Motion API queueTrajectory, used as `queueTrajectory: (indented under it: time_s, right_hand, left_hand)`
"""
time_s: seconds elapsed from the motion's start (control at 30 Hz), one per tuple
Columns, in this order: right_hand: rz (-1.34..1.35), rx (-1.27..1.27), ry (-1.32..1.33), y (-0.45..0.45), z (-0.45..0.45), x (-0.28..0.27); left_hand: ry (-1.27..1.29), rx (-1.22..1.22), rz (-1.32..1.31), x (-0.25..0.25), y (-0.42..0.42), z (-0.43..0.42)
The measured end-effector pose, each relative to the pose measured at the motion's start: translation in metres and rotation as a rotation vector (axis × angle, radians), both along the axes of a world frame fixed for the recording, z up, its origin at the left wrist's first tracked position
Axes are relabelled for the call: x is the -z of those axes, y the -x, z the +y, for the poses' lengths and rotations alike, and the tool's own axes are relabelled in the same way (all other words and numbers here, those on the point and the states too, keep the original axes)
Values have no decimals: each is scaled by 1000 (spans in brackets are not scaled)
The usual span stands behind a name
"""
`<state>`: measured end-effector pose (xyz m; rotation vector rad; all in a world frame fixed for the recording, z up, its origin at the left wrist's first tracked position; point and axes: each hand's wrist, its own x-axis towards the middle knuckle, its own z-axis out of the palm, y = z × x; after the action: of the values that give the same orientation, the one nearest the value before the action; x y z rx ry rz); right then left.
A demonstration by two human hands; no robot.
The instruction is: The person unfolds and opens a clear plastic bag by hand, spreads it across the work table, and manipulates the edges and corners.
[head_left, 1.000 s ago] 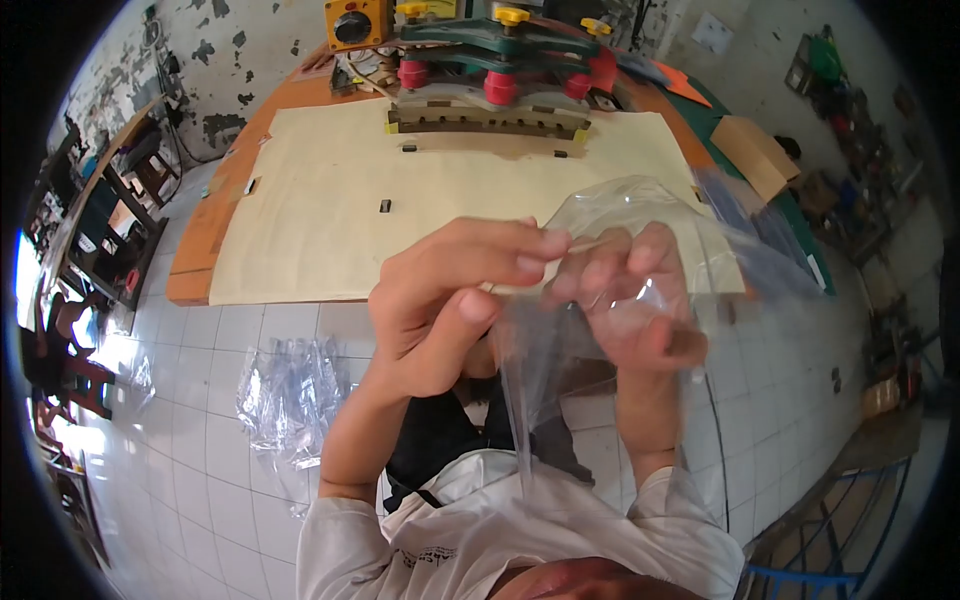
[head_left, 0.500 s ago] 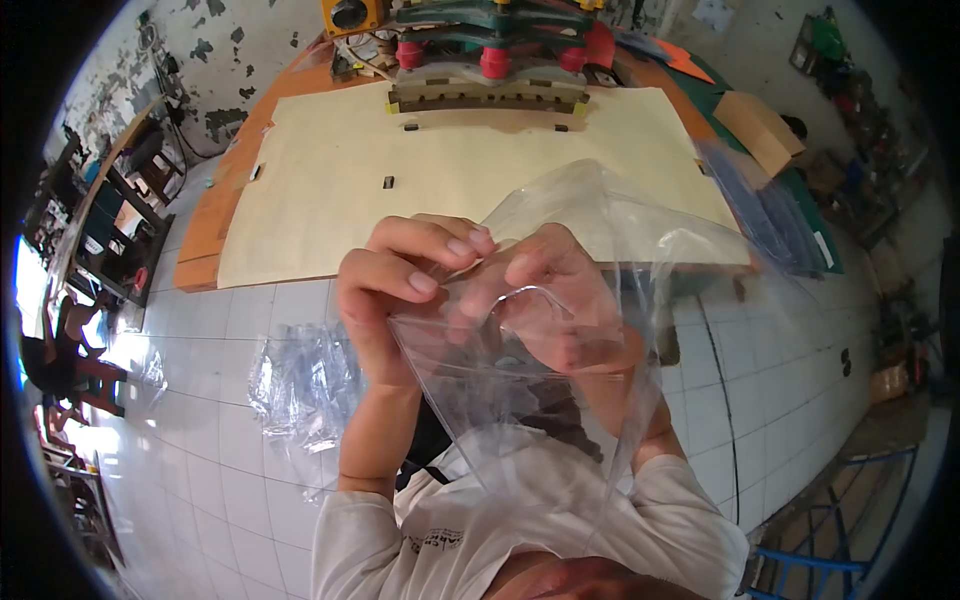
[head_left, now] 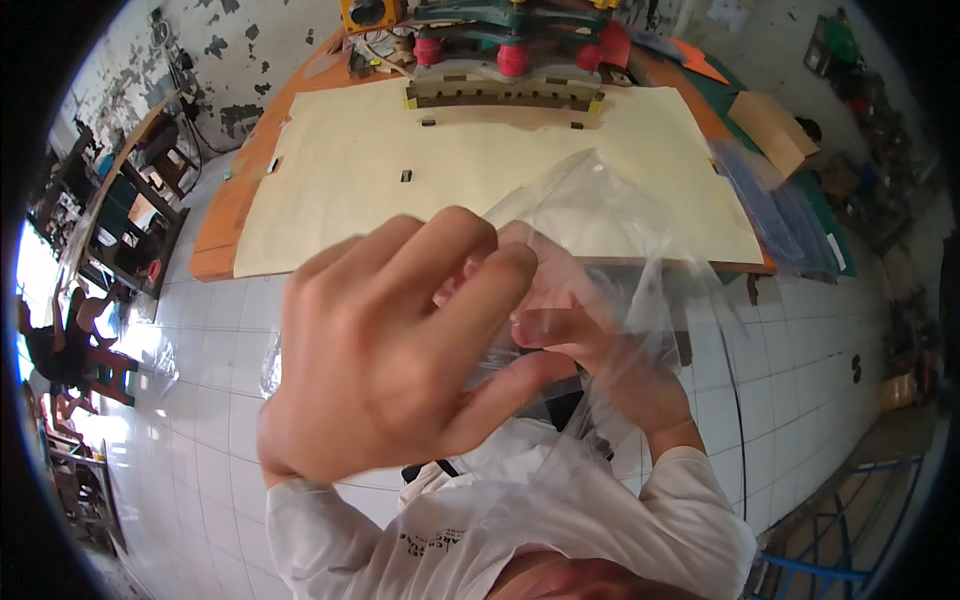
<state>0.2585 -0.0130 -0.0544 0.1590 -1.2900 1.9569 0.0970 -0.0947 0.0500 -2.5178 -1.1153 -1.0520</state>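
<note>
My left hand (head_left: 400, 350) is large and close to the camera, its back turned up. The fingers are bent, with the index finger and thumb apart and no plastic visibly pinched between them. Just beyond it, my right hand (head_left: 565, 290) is partly hidden behind the left fingers and behind a clear plastic sheet (head_left: 640, 235), which it holds. The sheet is folded and wrinkled, rises to a peak over the table edge, and drapes down past my right wrist. Whether it is a bag or a flat piece I cannot tell.
Ahead, a wooden table (head_left: 215, 240) carries a cream board (head_left: 330, 150) with small dark pieces. At its back stands a green machine with red parts (head_left: 512, 58). A cardboard box (head_left: 770, 135) and clear blue sheets (head_left: 775, 215) lie right. A person (head_left: 65, 340) is far left.
My left hand has come off the plastic edge and moved nearer the camera, turning its back up. My right hand stays with the plastic, and the view has shifted slightly.
</note>
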Motion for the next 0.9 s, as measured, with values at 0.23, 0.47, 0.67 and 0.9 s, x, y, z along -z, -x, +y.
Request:
queueTrajectory:
  time_s: [0.23,0.47,0.67,0.9]
  right_hand:
    - [-39,-44,43,6,-2,5]
    - [-231,-132,-60,5,-5,19]
    - [-596,436,-932,-32,-28,9]
    - [-686,538,-1070,-75,-58,5]
  left_hand:
    - [1,-368,239,-17,-18,-12]
    - [-262,-272,335,-49,12,48]
    - [-69,-401,292,-78,20,89]
    - [-115,-428,280,-91,21,106]
